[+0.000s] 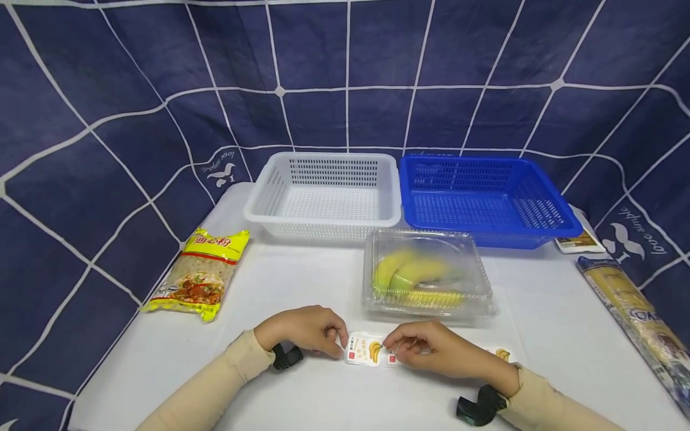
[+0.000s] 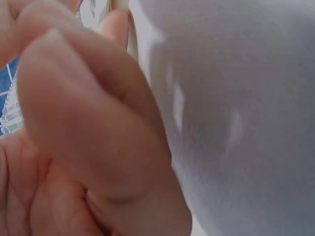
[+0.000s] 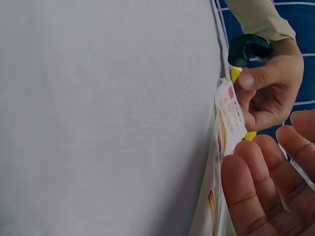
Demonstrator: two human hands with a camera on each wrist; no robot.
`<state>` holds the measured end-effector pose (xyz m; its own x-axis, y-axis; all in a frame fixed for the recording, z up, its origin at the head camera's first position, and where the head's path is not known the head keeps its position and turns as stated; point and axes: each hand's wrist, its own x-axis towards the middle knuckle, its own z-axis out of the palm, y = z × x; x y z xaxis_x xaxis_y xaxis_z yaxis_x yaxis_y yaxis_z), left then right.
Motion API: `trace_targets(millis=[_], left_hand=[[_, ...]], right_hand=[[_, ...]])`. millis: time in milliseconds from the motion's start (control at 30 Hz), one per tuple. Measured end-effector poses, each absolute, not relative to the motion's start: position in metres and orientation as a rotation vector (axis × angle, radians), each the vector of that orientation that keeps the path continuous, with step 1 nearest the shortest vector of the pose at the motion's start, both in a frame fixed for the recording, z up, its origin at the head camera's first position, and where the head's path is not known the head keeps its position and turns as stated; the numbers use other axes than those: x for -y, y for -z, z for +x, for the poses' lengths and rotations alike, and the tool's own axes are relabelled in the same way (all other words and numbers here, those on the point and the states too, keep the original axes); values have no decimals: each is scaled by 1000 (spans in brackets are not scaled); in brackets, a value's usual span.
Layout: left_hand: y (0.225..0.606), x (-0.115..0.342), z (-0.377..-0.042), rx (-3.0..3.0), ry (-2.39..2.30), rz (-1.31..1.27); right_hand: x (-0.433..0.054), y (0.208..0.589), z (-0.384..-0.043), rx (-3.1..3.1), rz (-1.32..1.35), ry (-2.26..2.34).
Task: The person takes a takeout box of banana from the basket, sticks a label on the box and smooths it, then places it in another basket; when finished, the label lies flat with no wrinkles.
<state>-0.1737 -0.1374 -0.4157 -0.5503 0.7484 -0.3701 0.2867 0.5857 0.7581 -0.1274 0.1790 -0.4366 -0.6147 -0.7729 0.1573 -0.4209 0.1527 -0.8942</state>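
Note:
A strip of white banana stickers (image 1: 363,351) lies in front of the lidded clear plastic box (image 1: 474,281), which holds yellow-green bananas (image 1: 412,272). At the strip's left end, my left hand (image 1: 307,329) pinches the edge between thumb and curled fingers. My right hand (image 1: 442,350) is bent over the strip's middle, its thumb and forefinger gripping it beside a printed banana. In the right wrist view the strip (image 3: 229,115) stands tilted up between both hands. The left thumb (image 2: 98,132) fills much of the left wrist view and hides the fingers' contact.
Behind the box stand a white basket (image 1: 329,224) and a blue basket (image 1: 490,230), side by side. A yellow bag of dry food (image 1: 199,272) lies at the left. On the right are a long pasta-like packet (image 1: 636,317) and another small packet (image 1: 582,242).

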Motion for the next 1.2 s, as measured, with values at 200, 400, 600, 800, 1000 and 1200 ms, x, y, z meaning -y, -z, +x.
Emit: trace_targets(millis=[200, 400, 600, 800, 1000, 1200], left_hand=[[417, 133, -174, -2082, -865, 842], [419, 132, -177, -2033, -906, 873], [419, 128, -180, -1930, -995, 927], [418, 119, -178, -1852, -1094, 974], [419, 112, -177, -1833, -1153, 975], [419, 110, -175, -1816, -1163, 965]], right_hand=[[-166, 442, -132, -2133, -1093, 1418], [-155, 441, -133, -2152, -1087, 1401], [-148, 442, -132, -2151, -1043, 1432], [-144, 443, -129, -2115, -1006, 1483], [-141, 441, -123, -2150, -975, 1530], [-139, 441, -120, -2174, -1000, 1515]])
